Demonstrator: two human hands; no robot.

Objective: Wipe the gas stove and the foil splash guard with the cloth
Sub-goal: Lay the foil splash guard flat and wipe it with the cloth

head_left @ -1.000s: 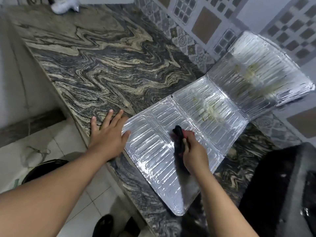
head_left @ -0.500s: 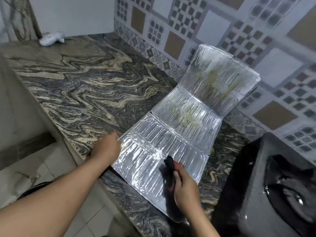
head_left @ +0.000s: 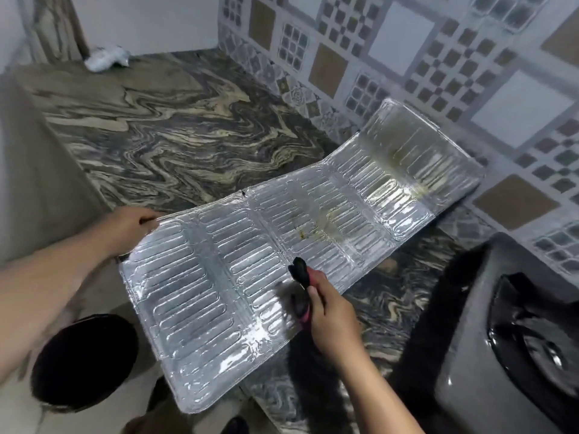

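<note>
Right now the marble counter [head_left: 175, 142] carries the foil splash guard [head_left: 282, 245] at centre, the gas stove [head_left: 501, 324] at 4 o'clock. I'd keep my left hand [head_left: 131, 227] pinching its 9 o'clock corner, while my right hand [head_left: 329, 311], fingers curled around the cloth [head_left: 300, 270], scrubs toward the yellow stains [head_left: 316, 227] at 1 o'clock.

2 bare forearms, no sleeves, left hand [head_left: 130, 225], right hand [head_left: 332, 311].

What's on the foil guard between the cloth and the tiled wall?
In the head view, ribbed foil splash guard with yellowish-brown grime lies between the dark cloth and the wall.
</note>
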